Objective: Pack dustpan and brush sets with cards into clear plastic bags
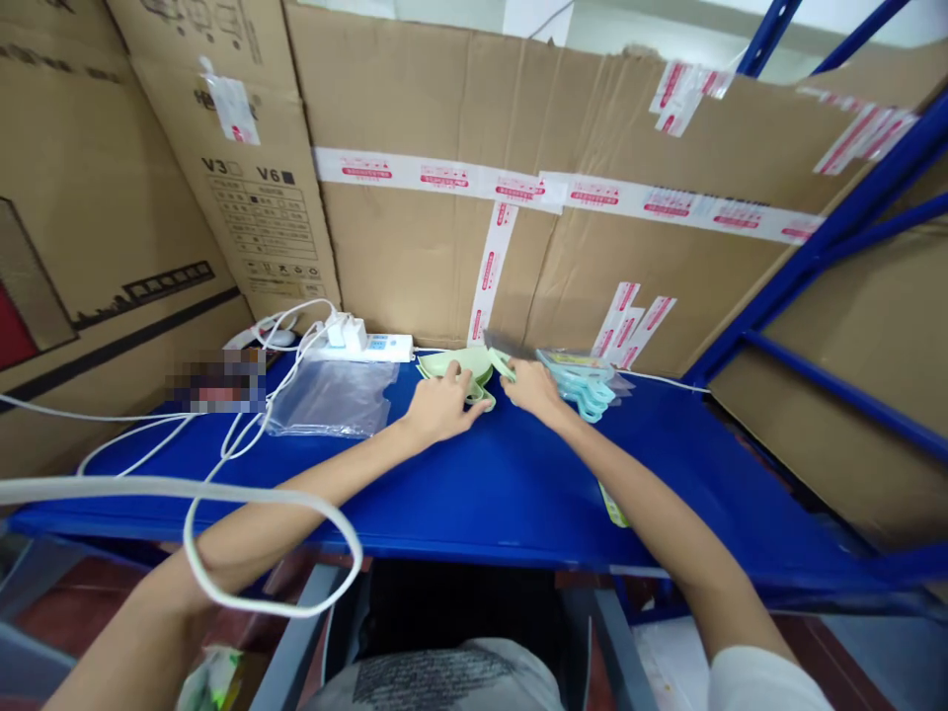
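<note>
Near the back of the blue table, a small stack of light green, shallow plastic pieces (474,361) with rounded edges and looped ends lies in front of me. My left hand (442,403) rests on this stack, its fingers spread and the thumb apart. Just to the right, my right hand (531,387) is closed on a light green plastic piece (504,364), tilted up beside the stack. Most of that piece is hidden by the fingers. Close to the right hand lie light blue plastic pieces (585,392) with wavy outlines, partly under clear packaging (574,360).
Clear plastic bags (330,400) lie left of the stack, before a white power strip (389,348) with plugs. A loose white cable (348,543) crosses over my left forearm. Cardboard walls (415,257) close off the back and left; a blue metal frame (822,247) stands right.
</note>
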A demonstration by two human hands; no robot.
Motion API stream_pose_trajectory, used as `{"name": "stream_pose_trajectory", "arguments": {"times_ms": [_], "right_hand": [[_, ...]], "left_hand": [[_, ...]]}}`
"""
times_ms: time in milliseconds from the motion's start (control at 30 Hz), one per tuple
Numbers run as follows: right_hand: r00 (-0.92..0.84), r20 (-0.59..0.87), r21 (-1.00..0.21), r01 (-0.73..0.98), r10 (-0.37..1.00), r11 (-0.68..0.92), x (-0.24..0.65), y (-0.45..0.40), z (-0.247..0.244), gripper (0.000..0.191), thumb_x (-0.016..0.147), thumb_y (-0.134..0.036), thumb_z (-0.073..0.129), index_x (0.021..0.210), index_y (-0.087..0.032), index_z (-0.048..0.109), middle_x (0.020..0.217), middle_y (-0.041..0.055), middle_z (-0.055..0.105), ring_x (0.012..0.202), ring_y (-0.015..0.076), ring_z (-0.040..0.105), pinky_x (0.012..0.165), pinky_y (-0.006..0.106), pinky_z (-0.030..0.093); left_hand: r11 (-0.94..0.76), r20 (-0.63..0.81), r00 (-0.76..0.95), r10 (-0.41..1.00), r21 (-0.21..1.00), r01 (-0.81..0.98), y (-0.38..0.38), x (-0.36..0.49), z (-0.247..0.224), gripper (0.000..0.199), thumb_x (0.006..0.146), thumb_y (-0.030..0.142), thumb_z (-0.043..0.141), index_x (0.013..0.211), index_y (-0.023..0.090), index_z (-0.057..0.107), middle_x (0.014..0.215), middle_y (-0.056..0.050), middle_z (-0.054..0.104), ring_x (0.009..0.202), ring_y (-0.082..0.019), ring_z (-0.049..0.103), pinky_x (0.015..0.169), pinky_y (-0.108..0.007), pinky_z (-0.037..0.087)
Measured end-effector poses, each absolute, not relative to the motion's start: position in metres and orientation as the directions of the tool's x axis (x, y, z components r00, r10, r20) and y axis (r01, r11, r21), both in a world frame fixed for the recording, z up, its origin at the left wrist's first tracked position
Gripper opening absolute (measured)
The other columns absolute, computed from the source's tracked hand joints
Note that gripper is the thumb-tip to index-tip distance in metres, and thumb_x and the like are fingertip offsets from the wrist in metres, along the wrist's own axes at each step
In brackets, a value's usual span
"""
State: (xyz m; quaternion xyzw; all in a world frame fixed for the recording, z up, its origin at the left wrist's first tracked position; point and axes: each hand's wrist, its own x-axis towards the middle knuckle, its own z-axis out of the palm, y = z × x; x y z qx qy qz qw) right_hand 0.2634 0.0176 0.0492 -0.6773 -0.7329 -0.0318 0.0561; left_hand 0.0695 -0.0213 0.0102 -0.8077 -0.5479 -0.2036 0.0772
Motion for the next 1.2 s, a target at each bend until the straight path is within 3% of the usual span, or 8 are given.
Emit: {"name": "stream_pose_trajectory", "arguments": {"times_ms": [233, 367, 567, 767, 900, 1033, 1133, 1200], "right_hand": [[-0.044, 0.098, -0.007, 0.999, 0.994, 0.045, 0.261, 0.024, 0.019, 0.042, 0.100, -0.023, 0.054, 0.141, -0.016, 0.065, 0.133, 0.0240, 0.070, 0.114, 0.0323, 0.075, 0.093, 0.038, 0.056], [-0.038, 0.086, -0.048, 0.998, 0.996, 0.042, 0.263, 0.026, 0.016, 0.044, 0.101, -0.022, 0.053, 0.143, -0.017, 0.063, 0.138, 0.0249, 0.065, 0.115, 0.0333, 0.074, 0.094, 0.039, 0.056], [-0.047, 0.058, -0.065, 0.997, 0.997, 0.051, 0.268, 0.025, 0.018, 0.041, 0.100, -0.023, 0.055, 0.140, -0.018, 0.065, 0.134, 0.0225, 0.067, 0.112, 0.0317, 0.075, 0.093, 0.038, 0.055], [-0.052, 0.034, -0.075, 0.996, 0.998, 0.054, 0.266, 0.023, 0.019, 0.039, 0.102, -0.023, 0.054, 0.138, -0.016, 0.067, 0.136, 0.0240, 0.065, 0.108, 0.0298, 0.075, 0.092, 0.036, 0.055], [-0.065, 0.038, -0.084, 0.994, 0.997, 0.068, 0.266, 0.021, 0.019, 0.045, 0.102, -0.022, 0.054, 0.146, -0.020, 0.059, 0.134, 0.0229, 0.065, 0.106, 0.0287, 0.075, 0.091, 0.036, 0.055], [-0.072, 0.051, -0.085, 0.993, 0.996, 0.076, 0.265, 0.019, 0.018, 0.051, 0.102, -0.023, 0.055, 0.153, -0.023, 0.049, 0.133, 0.0229, 0.064, 0.104, 0.0303, 0.075, 0.090, 0.039, 0.056], [-0.075, 0.055, -0.083, 0.993, 0.996, 0.079, 0.262, 0.017, 0.018, 0.052, 0.102, -0.022, 0.054, 0.154, -0.024, 0.046, 0.136, 0.0233, 0.059, 0.101, 0.0294, 0.075, 0.090, 0.040, 0.056], [-0.078, 0.062, -0.081, 0.993, 0.995, 0.083, 0.259, 0.016, 0.017, 0.053, 0.101, -0.020, 0.055, 0.153, -0.024, 0.045, 0.146, 0.0252, 0.051, 0.101, 0.0284, 0.076, 0.092, 0.040, 0.056]], "left_hand": [[-0.360, 0.296, 0.320, 0.900, 0.087, 0.929, -0.018, 0.092, 0.002, 0.042, 0.109, 0.045, 0.041, 0.122, 0.020, 0.073, 0.138, -0.015, 0.060, 0.101, -0.032, 0.076, 0.080, -0.042, 0.060], [-0.355, 0.332, 0.303, 0.893, 0.104, 0.929, -0.024, 0.085, -0.007, 0.048, 0.104, 0.058, 0.053, 0.125, 0.019, 0.070, 0.134, -0.016, 0.060, 0.104, -0.035, 0.074, 0.082, -0.044, 0.061], [-0.378, 0.401, 0.304, 0.864, 0.119, 0.918, -0.021, 0.078, -0.007, 0.021, 0.097, 0.018, 0.058, 0.111, 0.016, 0.073, 0.128, -0.015, 0.065, 0.109, -0.030, 0.070, 0.098, -0.042, 0.059], [-0.392, 0.560, 0.264, 0.785, 0.121, 0.912, -0.013, 0.058, 0.000, 0.018, 0.096, 0.014, 0.057, 0.104, 0.015, 0.073, 0.131, -0.017, 0.067, 0.115, -0.033, 0.067, 0.106, -0.045, 0.056], [-0.399, 0.500, 0.264, 0.825, 0.185, 0.898, -0.003, 0.053, -0.002, 0.013, 0.094, 0.014, 0.059, 0.100, 0.016, 0.070, 0.125, -0.015, 0.069, 0.111, -0.031, 0.070, 0.101, -0.042, 0.058], [-0.379, 0.398, 0.295, 0.869, 0.151, 0.913, -0.003, 0.057, -0.008, 0.029, 0.094, 0.013, 0.055, 0.120, 0.015, 0.067, 0.127, -0.016, 0.068, 0.113, -0.031, 0.070, 0.100, -0.042, 0.058], [-0.340, 0.332, 0.292, 0.897, 0.097, 0.935, -0.008, 0.061, -0.012, 0.059, 0.096, 0.012, 0.050, 0.156, 0.016, 0.047, 0.143, -0.018, 0.062, 0.116, -0.032, 0.071, 0.097, -0.042, 0.059], [-0.337, 0.287, 0.310, 0.906, 0.049, 0.940, -0.009, 0.063, -0.014, 0.067, 0.099, 0.012, 0.047, 0.165, 0.015, 0.034, 0.152, -0.021, 0.057, 0.122, -0.033, 0.069, 0.099, -0.042, 0.059]]}}
